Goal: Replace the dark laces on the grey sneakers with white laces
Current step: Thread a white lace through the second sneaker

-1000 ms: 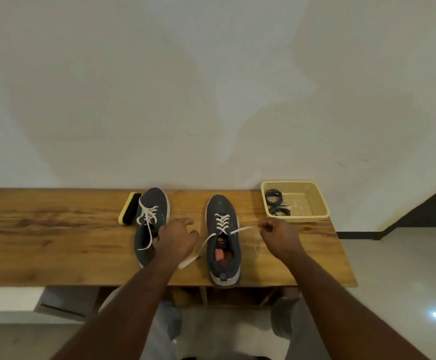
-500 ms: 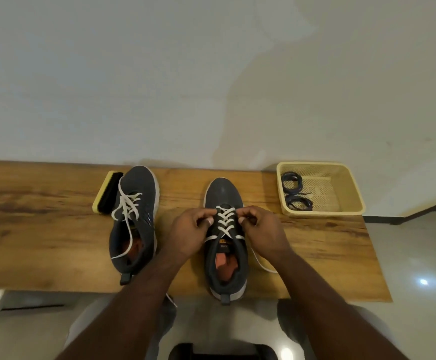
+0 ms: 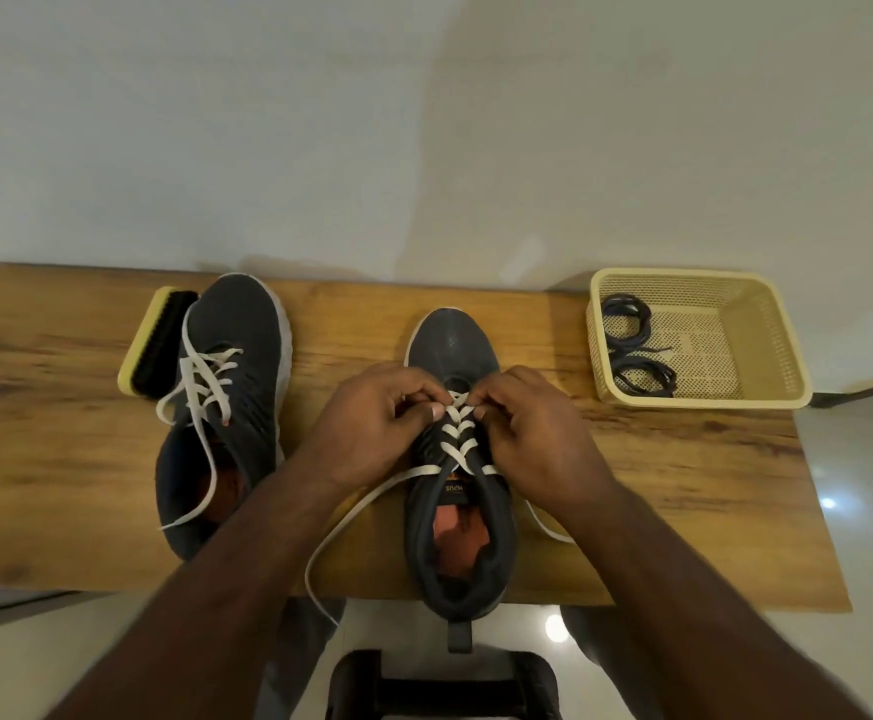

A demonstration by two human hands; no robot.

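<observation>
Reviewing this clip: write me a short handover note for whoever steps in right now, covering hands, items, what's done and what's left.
Left hand and right hand each pinch the white lace at the upper crossings of the right-side sneaker on the wooden bench.
Left-side sneaker is also white-laced; its ends lie loose and untied.
Dark laces lie coiled in the yellow basket. A brush lies beside the left-side sneaker.
Done: dark laces out, white laces threaded in both.
Left: snug the crossings, tie both.
</observation>
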